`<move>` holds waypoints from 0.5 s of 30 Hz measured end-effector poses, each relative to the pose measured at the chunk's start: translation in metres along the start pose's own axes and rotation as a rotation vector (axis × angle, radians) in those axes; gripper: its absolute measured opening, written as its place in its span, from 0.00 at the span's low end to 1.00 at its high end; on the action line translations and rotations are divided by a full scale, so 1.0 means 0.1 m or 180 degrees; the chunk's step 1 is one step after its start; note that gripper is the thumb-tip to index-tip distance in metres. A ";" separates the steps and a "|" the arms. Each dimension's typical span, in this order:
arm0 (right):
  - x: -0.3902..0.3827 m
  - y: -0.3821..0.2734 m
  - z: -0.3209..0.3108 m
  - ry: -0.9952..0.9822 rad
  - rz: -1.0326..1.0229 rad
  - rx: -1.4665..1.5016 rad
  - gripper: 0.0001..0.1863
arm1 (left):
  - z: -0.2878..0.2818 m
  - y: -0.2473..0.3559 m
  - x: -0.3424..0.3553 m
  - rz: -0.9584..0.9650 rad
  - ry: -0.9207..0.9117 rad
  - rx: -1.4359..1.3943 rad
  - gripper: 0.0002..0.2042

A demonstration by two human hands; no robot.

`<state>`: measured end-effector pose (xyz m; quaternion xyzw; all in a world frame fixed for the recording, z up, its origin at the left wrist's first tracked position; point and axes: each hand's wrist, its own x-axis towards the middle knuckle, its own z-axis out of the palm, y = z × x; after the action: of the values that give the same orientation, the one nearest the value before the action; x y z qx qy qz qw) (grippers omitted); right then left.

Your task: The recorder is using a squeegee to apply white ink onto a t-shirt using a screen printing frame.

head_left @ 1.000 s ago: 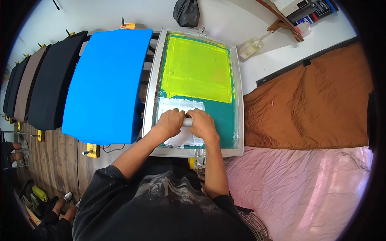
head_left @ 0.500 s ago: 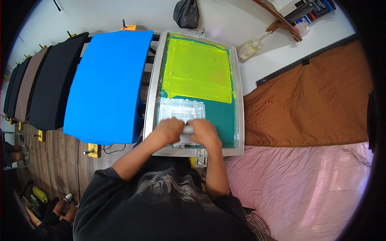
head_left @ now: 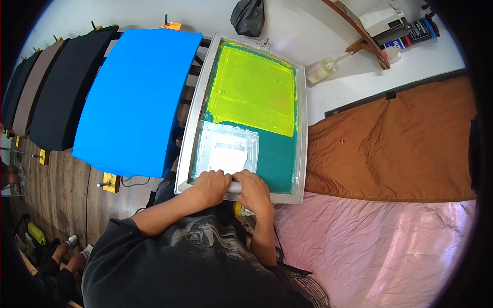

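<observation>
A metal-framed printing screen (head_left: 191,128) lies in front of me, its mesh yellow-green at the far end and teal near me. A patch of white ink (head_left: 226,150) covers the near left part of the mesh. My left hand (head_left: 211,186) and my right hand (head_left: 253,191) sit side by side at the near edge of the frame. Both grip a grey squeegee handle (head_left: 234,187), which shows between them.
A blue cloth-covered board (head_left: 133,97) lies left of the screen, with black and brown boards (head_left: 49,92) further left. Brown fabric (head_left: 395,143) and pink fabric (head_left: 380,246) cover the right side. A dark bag (head_left: 247,15), bottles (head_left: 323,69) and a wooden bracket stand at the far wall.
Both hands have pulled the squeegee toward me, from mid-screen to the near frame edge. The white ink patch behind them has been uncovered and spread.
</observation>
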<state>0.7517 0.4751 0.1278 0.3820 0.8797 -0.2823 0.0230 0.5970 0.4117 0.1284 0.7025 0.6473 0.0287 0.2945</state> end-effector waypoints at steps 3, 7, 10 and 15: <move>0.19 0.03 -0.16 -0.0088 -0.0097 -0.0136 0.18 | -0.15 -0.08 0.15 0.0013 -0.0025 0.0038 0.12; 0.68 0.11 -0.31 0.0046 0.0059 -0.0275 0.21 | -0.25 -0.34 0.59 -0.0108 0.0592 0.0093 0.11; 0.84 0.16 -0.26 0.0041 0.0173 -0.0248 0.21 | -0.18 -0.41 0.72 -0.0123 0.0608 0.0123 0.12; 0.70 0.13 -0.12 0.0126 0.0363 -0.0124 0.20 | -0.04 -0.37 0.61 -0.0051 0.0875 0.0204 0.14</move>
<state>0.7132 0.5346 0.1141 0.4366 0.8620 -0.2558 0.0291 0.5722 0.4691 0.0947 0.6958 0.6877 0.1016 0.1807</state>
